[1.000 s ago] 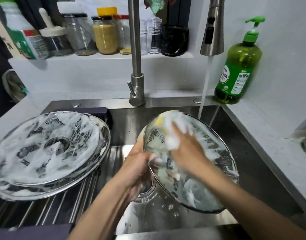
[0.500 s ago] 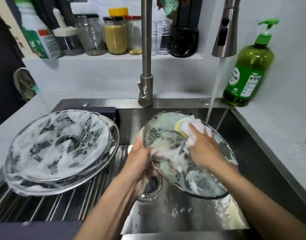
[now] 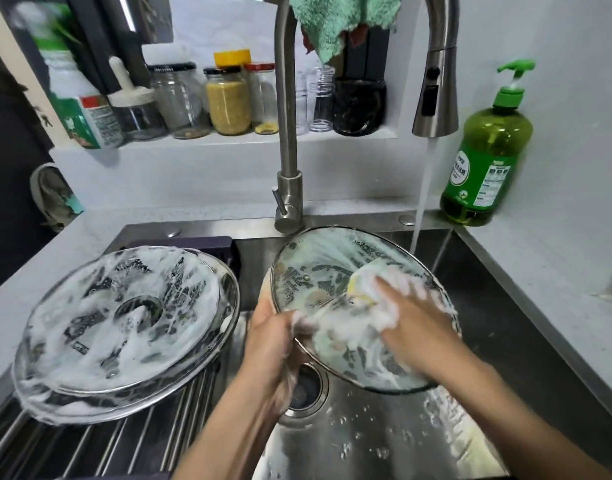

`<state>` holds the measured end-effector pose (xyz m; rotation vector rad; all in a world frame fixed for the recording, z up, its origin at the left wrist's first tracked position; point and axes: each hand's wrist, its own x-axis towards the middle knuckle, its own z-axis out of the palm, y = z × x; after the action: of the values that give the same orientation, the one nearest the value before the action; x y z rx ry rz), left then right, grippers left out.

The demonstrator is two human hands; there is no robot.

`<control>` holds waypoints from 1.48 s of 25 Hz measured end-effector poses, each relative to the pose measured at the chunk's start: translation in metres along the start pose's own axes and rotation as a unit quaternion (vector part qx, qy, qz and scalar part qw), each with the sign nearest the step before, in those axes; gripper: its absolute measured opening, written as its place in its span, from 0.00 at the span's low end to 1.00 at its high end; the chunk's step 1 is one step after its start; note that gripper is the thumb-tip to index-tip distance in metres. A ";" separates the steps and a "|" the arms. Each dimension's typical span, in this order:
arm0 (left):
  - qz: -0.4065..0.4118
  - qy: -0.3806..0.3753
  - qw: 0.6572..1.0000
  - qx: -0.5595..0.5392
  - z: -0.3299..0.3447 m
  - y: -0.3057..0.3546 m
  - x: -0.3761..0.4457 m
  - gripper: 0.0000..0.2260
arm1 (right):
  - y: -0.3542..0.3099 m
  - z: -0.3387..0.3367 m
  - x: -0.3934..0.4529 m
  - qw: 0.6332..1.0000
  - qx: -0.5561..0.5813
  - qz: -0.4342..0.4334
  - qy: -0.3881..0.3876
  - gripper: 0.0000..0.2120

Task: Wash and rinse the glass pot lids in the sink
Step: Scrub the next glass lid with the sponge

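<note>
A glass pot lid (image 3: 318, 268) stands tilted over the steel sink (image 3: 374, 441), smeared with foam. My left hand (image 3: 275, 344) grips its lower left rim. My right hand (image 3: 412, 317) presses a soapy yellow sponge (image 3: 361, 287) against the glass near the middle. Two more glass lids (image 3: 124, 317), stacked and covered in suds, lie on the roll-up drying rack (image 3: 100, 445) over the sink's left half.
Water runs from the pull-down faucet head (image 3: 436, 95) into the sink's back right corner. A green dish soap bottle (image 3: 484, 157) stands on the counter there. Jars (image 3: 228, 98) line the ledge behind. The drain (image 3: 306, 389) sits below my left hand.
My right hand has slid the sponge from the lid's upper edge down toward its centre. The view has tipped up slightly. My left hand keeps its hold on the rim.
</note>
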<state>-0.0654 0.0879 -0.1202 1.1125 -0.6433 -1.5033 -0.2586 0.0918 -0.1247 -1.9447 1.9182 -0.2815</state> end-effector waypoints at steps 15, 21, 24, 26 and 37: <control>0.004 -0.057 0.998 -0.026 0.003 0.004 -0.006 0.26 | -0.020 -0.010 -0.043 0.996 -0.008 -0.080 -0.038 0.39; -0.008 -0.003 0.999 -0.041 -0.001 0.002 -0.003 0.17 | 0.006 -0.033 -0.064 0.995 -0.099 -0.011 0.017 0.35; -0.025 0.013 0.999 -0.030 -0.001 -0.001 0.000 0.12 | -0.032 0.004 -0.056 0.989 0.001 -0.130 -0.070 0.41; -0.023 0.010 0.999 -0.044 -0.004 0.000 0.000 0.12 | -0.046 -0.003 -0.010 0.990 0.016 -0.130 -0.060 0.42; 0.002 0.010 0.999 -0.040 -0.001 -0.006 0.000 0.14 | -0.039 0.017 0.017 0.991 -0.014 -0.135 0.003 0.39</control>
<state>-0.0673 0.0900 -0.1257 1.0633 -0.5672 -1.5007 -0.2151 0.0762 -0.1263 -2.2258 1.6677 -0.3378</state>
